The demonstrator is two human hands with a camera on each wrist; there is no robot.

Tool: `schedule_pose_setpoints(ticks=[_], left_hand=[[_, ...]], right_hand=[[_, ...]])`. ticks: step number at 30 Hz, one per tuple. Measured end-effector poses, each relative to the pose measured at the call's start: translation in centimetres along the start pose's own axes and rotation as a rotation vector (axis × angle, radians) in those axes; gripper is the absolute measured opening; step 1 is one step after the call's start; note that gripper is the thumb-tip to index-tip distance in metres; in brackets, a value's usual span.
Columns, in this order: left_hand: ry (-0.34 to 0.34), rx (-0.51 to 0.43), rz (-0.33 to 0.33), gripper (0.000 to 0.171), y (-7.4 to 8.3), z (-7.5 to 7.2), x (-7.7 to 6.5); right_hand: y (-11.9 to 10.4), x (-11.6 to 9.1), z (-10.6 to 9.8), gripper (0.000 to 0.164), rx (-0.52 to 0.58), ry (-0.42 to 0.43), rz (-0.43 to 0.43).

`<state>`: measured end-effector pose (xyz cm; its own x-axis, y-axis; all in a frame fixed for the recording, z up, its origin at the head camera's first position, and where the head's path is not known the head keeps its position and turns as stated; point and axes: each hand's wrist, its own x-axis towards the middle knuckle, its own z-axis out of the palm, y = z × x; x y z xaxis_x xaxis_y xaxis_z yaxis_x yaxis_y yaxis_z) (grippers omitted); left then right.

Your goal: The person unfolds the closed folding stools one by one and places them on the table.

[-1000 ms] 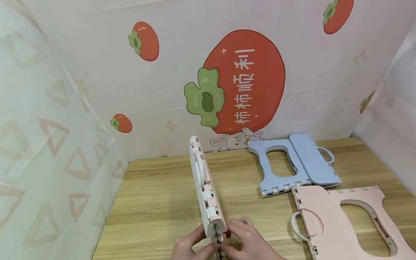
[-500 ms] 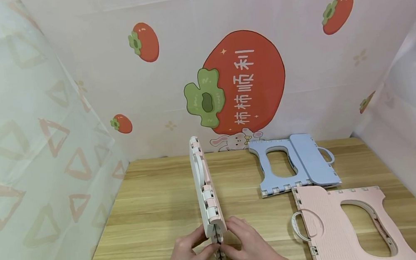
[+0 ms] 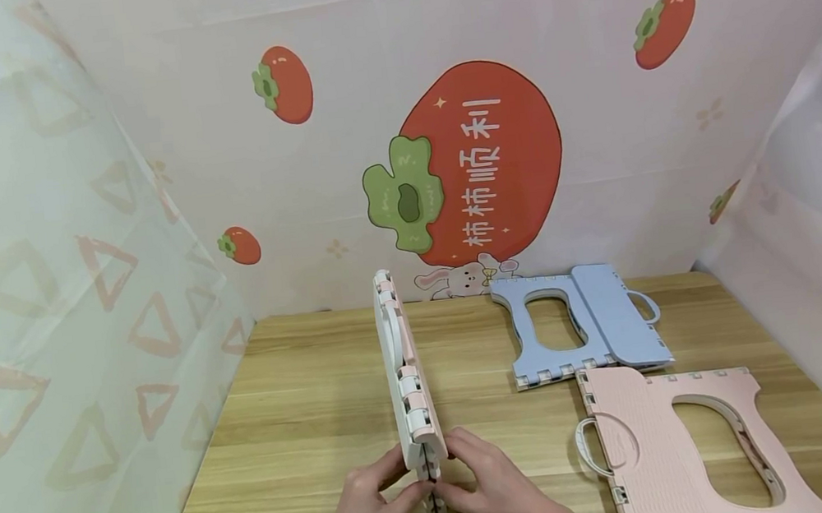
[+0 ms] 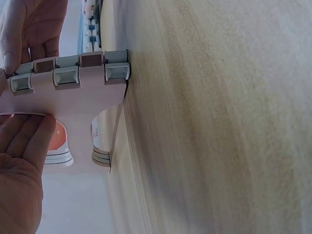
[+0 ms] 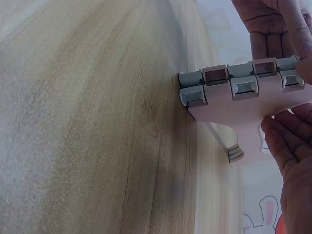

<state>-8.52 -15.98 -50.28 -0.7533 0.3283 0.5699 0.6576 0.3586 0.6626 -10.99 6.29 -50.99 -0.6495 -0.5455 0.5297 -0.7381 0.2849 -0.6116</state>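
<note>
Folding stool (image 3: 413,388) upright; left grip (image 3: 370,496), right grip (image 3: 498,483) clamped on it; only wrist views show its cutout (image 4: 59,159).

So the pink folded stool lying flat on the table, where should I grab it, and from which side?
Probably by its white loop handle, coming from the left with your right hand. The loop sticks out past the left edge of the pink stool, on the side facing that hand, and its gap looks open for fingers.
</note>
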Motion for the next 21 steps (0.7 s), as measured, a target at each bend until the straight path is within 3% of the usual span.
schedule_pose_setpoints(ticks=[11, 21], left_hand=[[0.013, -0.001, 0.045, 0.055, -0.32, 0.1, -0.09], [-0.004, -0.016, 0.008, 0.051, -0.12, -0.1, -0.09]], right_hand=[[0.14, 0.13, 0.04, 0.047, -0.003, -0.019, 0.022], [0.31, 0.21, 0.15, 0.047, -0.002, -0.04, 0.06]])
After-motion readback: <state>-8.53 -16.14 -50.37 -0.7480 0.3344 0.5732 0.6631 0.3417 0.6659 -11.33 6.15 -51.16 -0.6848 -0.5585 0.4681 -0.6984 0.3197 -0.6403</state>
